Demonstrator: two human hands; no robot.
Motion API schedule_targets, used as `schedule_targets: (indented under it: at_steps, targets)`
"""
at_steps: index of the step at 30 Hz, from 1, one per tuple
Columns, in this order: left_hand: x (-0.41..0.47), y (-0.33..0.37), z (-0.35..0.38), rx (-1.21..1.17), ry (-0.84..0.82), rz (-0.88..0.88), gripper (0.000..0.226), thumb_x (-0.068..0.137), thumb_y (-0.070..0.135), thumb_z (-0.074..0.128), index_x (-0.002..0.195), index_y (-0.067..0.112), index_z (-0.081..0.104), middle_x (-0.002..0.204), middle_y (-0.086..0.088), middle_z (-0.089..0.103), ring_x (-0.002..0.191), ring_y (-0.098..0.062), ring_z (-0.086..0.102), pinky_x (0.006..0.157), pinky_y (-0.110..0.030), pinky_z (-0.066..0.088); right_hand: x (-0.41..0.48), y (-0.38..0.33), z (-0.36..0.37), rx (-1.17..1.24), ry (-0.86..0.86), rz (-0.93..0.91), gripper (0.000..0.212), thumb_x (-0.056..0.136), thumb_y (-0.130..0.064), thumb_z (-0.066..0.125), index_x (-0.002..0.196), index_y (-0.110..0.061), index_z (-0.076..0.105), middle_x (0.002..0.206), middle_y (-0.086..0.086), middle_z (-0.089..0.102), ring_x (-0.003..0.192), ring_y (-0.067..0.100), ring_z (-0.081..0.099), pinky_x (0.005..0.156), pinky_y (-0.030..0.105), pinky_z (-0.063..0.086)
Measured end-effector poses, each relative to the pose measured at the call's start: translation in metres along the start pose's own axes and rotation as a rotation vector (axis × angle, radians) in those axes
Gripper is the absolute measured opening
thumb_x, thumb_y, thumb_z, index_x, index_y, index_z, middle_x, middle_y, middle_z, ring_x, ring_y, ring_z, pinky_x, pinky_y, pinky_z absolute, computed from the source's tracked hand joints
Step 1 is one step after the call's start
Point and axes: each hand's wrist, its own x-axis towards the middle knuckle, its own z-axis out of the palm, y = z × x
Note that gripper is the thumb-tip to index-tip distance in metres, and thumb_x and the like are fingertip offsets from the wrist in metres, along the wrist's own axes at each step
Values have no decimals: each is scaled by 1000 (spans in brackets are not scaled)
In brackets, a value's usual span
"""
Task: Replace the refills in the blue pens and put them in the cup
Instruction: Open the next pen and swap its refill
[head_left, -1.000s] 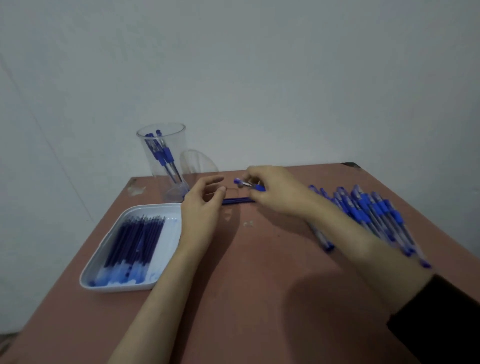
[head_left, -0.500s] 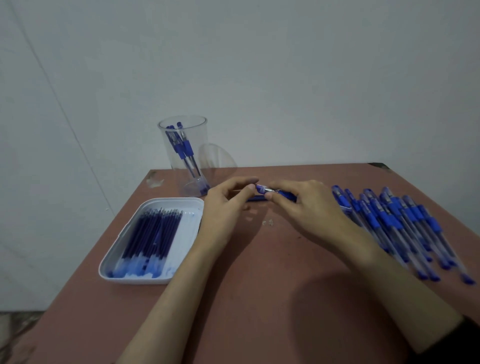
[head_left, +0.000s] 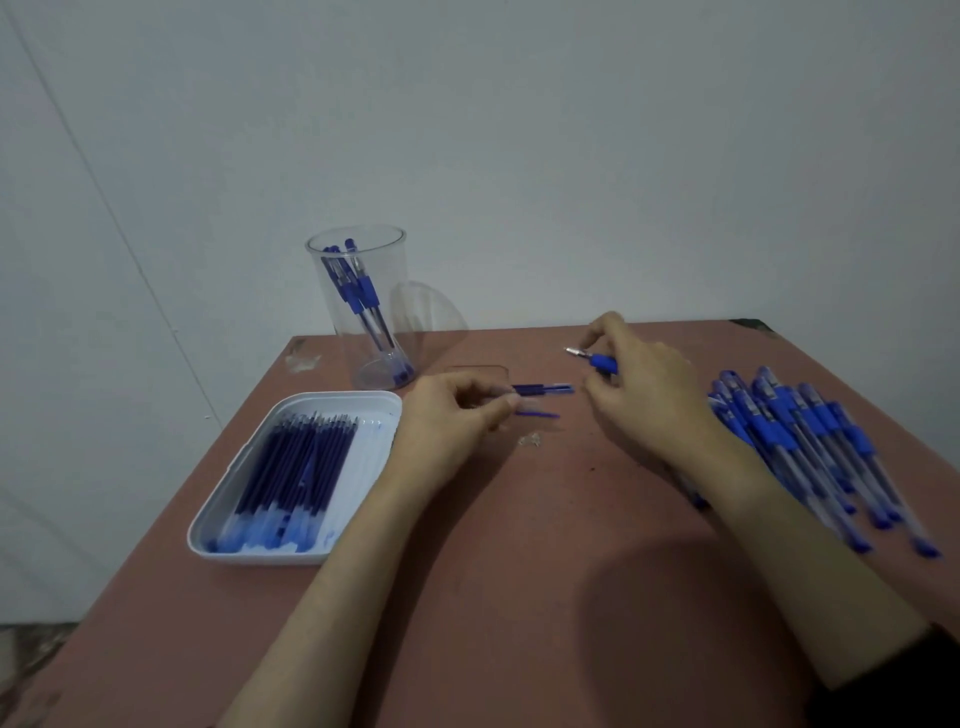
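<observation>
The left hand (head_left: 452, 415) sits curled over the middle of the bench (head_left: 519, 597). Its fingertips pinch one end of a slim dark blue pen shaft (head_left: 543, 388), which sticks out to the right, roughly level and just above the surface. The right hand (head_left: 644, 400) is a little apart from it, farther back and to the right. Its fingers are bent round the tip section (head_left: 597, 359) of a pen, with the blue grip in the fingers and the metal point aimed left. The two pieces are apart, not joined. Just below the shaft is a thin blue streak (head_left: 537, 414) — possibly a loose refill lying on the bench, possibly only a shadow; the blur there leaves it unclear.

The clear cup (head_left: 397, 312) stands upright at the far left corner of the bench, with a few blue pens (head_left: 358, 291) leaning inside it. A transparent curved piece (head_left: 428, 306) stands just behind it on the right, against the pale grey wall (head_left: 571, 130).

In front of the cup, beside the left forearm, a white tray (head_left: 249, 553) holds a row of dark blue refills (head_left: 296, 462) laid side by side. On the right side of the bench a pile of blue pens (head_left: 810, 447) lies fanned out — the right wrist crosses its left edge. A small pale scrap (head_left: 530, 440) lies on the bench between the two hands. A dark sleeve (head_left: 904, 680) covers the right arm at the lower right corner.
</observation>
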Motion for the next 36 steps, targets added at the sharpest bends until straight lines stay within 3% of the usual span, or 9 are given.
schedule_targets:
  at_steps: [5, 11, 13, 15, 19, 23, 26, 31, 36]
  targets:
    - [-6, 4, 2, 223, -316, -20, 10, 75, 33, 77, 81, 26, 77, 76, 7, 73, 73, -1, 64, 73, -18, 51, -3, -6, -5, 318, 95, -21, 7, 89, -19, 63, 89, -24, 59, 67, -12, 58, 63, 8, 54, 56, 16, 39]
    - [-3, 0, -2, 229, -459, -38, 16, 70, 37, 80, 83, 29, 78, 87, 12, 74, 86, 0, 66, 89, -29, 52, -7, -12, 0, 405, 91, -60, 25, 87, -25, 66, 112, -27, 70, 90, -20, 67, 84, 0, 61, 74, 14, 45]
    - [-2, 0, 2, 93, -333, -61, 23, 74, 39, 77, 94, 28, 75, 89, 9, 74, 89, -5, 67, 88, -29, 52, -6, -14, 2, 533, 48, -3, 26, 88, -18, 64, 112, -26, 70, 85, -21, 66, 80, 0, 61, 72, 9, 43]
    - [-1, 0, 5, -214, -196, -95, 28, 78, 37, 74, 104, 25, 71, 101, 2, 73, 99, -16, 68, 92, -36, 51, -5, -20, 2, 720, -6, 86, 18, 90, -16, 62, 103, -26, 70, 70, -7, 66, 63, 5, 57, 59, 17, 45]
    - [-8, 14, 7, -742, -240, -74, 23, 92, 21, 56, 110, 12, 67, 103, -9, 71, 93, -24, 67, 82, -30, 53, -8, -38, 3, 1132, -198, 300, 22, 97, -16, 48, 93, 0, 63, 57, 9, 55, 40, 10, 35, 43, 26, 23]
    - [-7, 20, 9, -864, -198, -97, 22, 92, 18, 51, 108, 11, 65, 102, -3, 73, 92, -11, 68, 78, -21, 54, -14, -48, 6, 1333, -428, 368, 24, 97, -18, 42, 81, -5, 52, 53, 8, 47, 35, 8, 27, 40, 23, 14]
    - [-5, 16, 7, -855, -177, -82, 24, 80, 21, 57, 99, 10, 67, 96, -2, 74, 88, -10, 69, 78, -20, 54, -15, -48, 7, 1362, -454, 352, 25, 98, -20, 42, 77, -8, 51, 52, 6, 47, 36, 8, 26, 41, 23, 13]
    - [-1, 11, 3, -812, -86, -85, 26, 71, 26, 65, 86, 4, 68, 71, -1, 68, 70, -17, 63, 81, -31, 50, -17, -49, 15, 1245, -276, 185, 17, 95, -15, 53, 87, -4, 64, 54, 5, 47, 42, 12, 24, 47, 30, 12]
    - [-2, 13, 7, -883, -39, -122, 28, 68, 27, 70, 86, 6, 63, 84, -9, 70, 78, -22, 68, 82, -35, 54, -18, -48, 15, 1018, -149, 51, 12, 91, -12, 60, 99, -11, 69, 53, -9, 57, 46, 1, 46, 48, 15, 35]
